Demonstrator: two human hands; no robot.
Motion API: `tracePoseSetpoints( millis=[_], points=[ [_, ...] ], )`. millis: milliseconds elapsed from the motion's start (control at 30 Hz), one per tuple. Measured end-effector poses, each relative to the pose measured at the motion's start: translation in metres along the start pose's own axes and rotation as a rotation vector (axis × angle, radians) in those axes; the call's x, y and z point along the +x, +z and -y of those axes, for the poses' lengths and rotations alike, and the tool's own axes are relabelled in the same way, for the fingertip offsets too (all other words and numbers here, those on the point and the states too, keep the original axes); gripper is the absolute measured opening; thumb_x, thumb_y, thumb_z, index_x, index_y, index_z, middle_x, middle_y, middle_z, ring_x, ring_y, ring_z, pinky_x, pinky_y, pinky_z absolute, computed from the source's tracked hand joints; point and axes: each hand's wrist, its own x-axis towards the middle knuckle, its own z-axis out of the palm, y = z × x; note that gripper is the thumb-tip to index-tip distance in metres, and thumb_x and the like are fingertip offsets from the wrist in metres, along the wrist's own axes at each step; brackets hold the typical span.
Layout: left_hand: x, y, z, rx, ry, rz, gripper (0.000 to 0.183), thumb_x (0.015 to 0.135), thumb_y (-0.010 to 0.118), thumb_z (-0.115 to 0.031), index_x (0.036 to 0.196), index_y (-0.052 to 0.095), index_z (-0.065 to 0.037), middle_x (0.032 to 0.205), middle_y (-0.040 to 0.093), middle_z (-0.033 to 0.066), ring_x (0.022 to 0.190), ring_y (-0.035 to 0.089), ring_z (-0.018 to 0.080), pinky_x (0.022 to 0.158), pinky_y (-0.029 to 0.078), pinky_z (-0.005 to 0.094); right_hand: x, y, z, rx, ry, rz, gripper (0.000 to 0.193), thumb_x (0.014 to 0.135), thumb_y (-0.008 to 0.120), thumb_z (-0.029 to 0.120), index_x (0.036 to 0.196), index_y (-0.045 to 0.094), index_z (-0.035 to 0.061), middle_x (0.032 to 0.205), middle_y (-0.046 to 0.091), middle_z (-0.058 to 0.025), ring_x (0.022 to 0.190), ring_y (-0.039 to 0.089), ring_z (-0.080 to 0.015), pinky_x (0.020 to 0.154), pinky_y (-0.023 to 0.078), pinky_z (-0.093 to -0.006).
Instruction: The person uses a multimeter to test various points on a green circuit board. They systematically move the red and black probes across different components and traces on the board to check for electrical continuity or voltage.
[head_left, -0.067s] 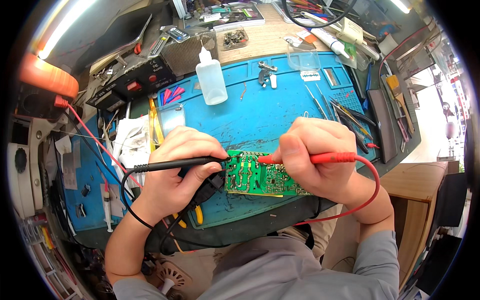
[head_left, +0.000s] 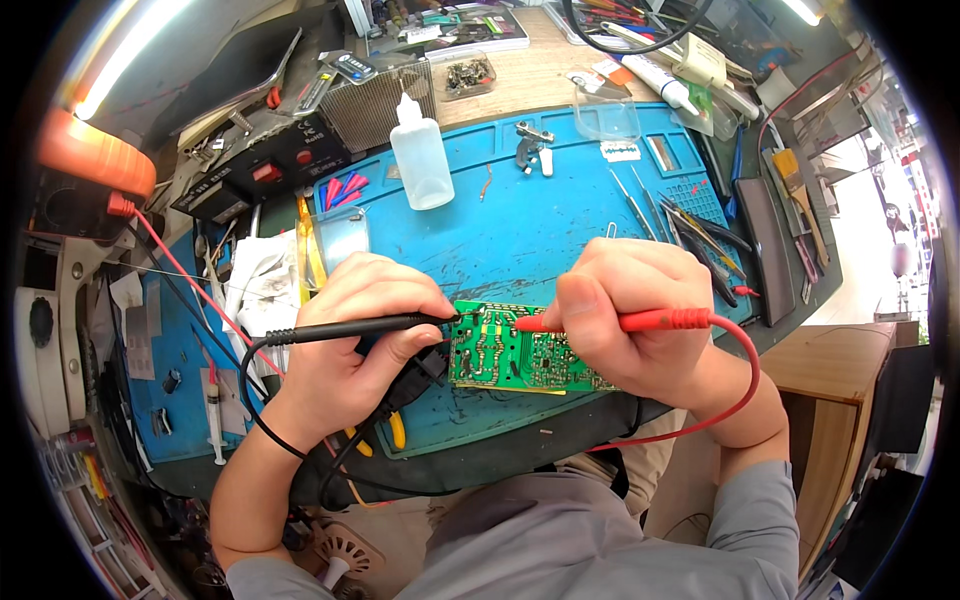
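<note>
A green circuit board (head_left: 490,362) lies on the blue work mat (head_left: 440,265) between my hands, its soldered side up. My left hand (head_left: 350,345) is closed on a black test probe (head_left: 365,326), whose tip points at the board's upper left part. In my right hand (head_left: 640,325) I grip a red test probe (head_left: 668,318); its tip is at the upper middle of the board, and whether it touches I cannot tell. My right fist covers the board's right end. A black plug with a cable (head_left: 420,375) sits beside the board's left edge.
An orange-cased meter (head_left: 98,155) with the probe leads stands at far left. Beyond the board are a white squeeze bottle (head_left: 422,160), a small clamp-like tool (head_left: 534,150) and a razor blade (head_left: 620,152). Tweezers (head_left: 635,205) and pliers lie at right. A black box (head_left: 265,165) stands behind.
The red probe's tip has shifted very slightly to the left on the board. My left hand and the black probe look unmoved.
</note>
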Motion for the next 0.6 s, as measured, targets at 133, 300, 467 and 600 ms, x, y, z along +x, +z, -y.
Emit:
tracePoseSetpoints(
  millis=[133, 300, 467, 600],
  points=[
    [0.0008, 0.0003, -0.0001, 0.002, 0.000, -0.003, 0.016, 0.089, 0.078, -0.017, 0.099, 0.073, -0.005, 0.097, 0.073, 0.0077, 0.091, 0.065, 0.0274, 0.086, 0.049, 0.0380, -0.0005, 0.0003, -0.0003, -0.045, -0.010, 0.020, 0.039, 0.084, 0.075, 0.001, 0.060, 0.046, 0.0088, 0.056, 0.050, -0.0038, 0.043, 0.047, -0.0188, 0.040, 0.036, -0.0322],
    [0.0005, 0.0004, 0.0001, 0.002, -0.006, -0.001, 0.016, 0.089, 0.078, -0.017, 0.099, 0.073, -0.005, 0.097, 0.073, 0.0075, 0.091, 0.065, 0.0272, 0.086, 0.049, 0.0381, -0.0018, 0.0022, -0.0015, -0.067, -0.014, 0.023, 0.038, 0.083, 0.077, 0.002, 0.060, 0.047, 0.0093, 0.055, 0.048, -0.0035, 0.042, 0.046, -0.0192, 0.039, 0.036, -0.0331],
    [0.0004, 0.0001, -0.0002, 0.009, -0.007, -0.001, 0.016, 0.089, 0.078, -0.017, 0.099, 0.073, -0.006, 0.097, 0.073, 0.0075, 0.090, 0.065, 0.0270, 0.086, 0.049, 0.0380, -0.0011, 0.0029, -0.0017, -0.077, -0.019, 0.024, 0.038, 0.082, 0.077, 0.002, 0.060, 0.047, 0.0091, 0.055, 0.047, -0.0038, 0.042, 0.046, -0.0192, 0.039, 0.036, -0.0331],
    [-0.0001, 0.0005, 0.0002, 0.007, -0.005, -0.004, 0.016, 0.089, 0.078, -0.018, 0.099, 0.073, -0.006, 0.097, 0.073, 0.0074, 0.091, 0.065, 0.0270, 0.085, 0.049, 0.0380, -0.0012, 0.0022, -0.0010, -0.073, -0.009, 0.032, 0.037, 0.081, 0.077, 0.002, 0.060, 0.047, 0.0090, 0.055, 0.047, -0.0039, 0.042, 0.046, -0.0193, 0.039, 0.036, -0.0331]
  ],
)
